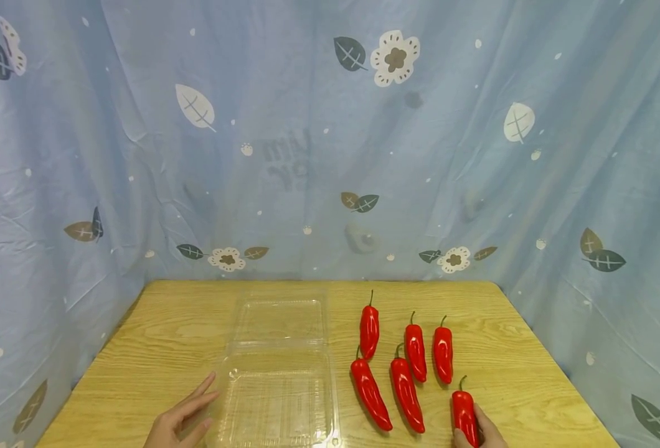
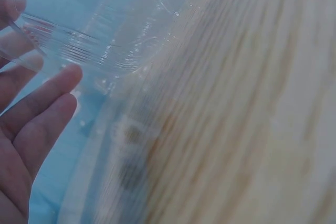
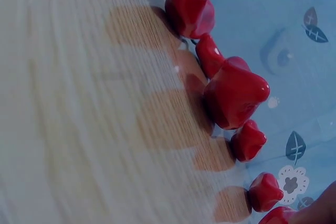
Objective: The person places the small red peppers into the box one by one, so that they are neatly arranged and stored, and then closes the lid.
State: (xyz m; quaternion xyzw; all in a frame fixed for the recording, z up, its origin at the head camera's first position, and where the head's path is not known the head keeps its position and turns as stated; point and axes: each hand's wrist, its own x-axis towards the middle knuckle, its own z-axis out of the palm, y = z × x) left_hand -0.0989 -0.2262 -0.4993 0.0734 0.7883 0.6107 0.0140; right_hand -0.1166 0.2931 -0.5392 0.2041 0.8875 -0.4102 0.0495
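Note:
A clear plastic clamshell box (image 1: 334, 398) lies with its lid folded open toward the back of the table. Beside its left edge is my left hand (image 1: 181, 418), fingers extended and loosely spread. In the left wrist view, some fingertips (image 2: 67, 78) are close to the see-through wall; whether they touch it I cannot tell. My right hand (image 1: 488, 429) holds a red chili pepper (image 1: 464, 407) at the front right, thumb on one side and fingers on the other. Only a bit of that pepper (image 3: 277, 216) shows at the right wrist view's lower edge.
Several more red peppers (image 1: 405, 393) with green stems lie on the wooden table (image 1: 156, 336) between the box and my right hand. A light blue curtain (image 1: 307, 155) with leaves and flowers surrounds the table at the back and sides.

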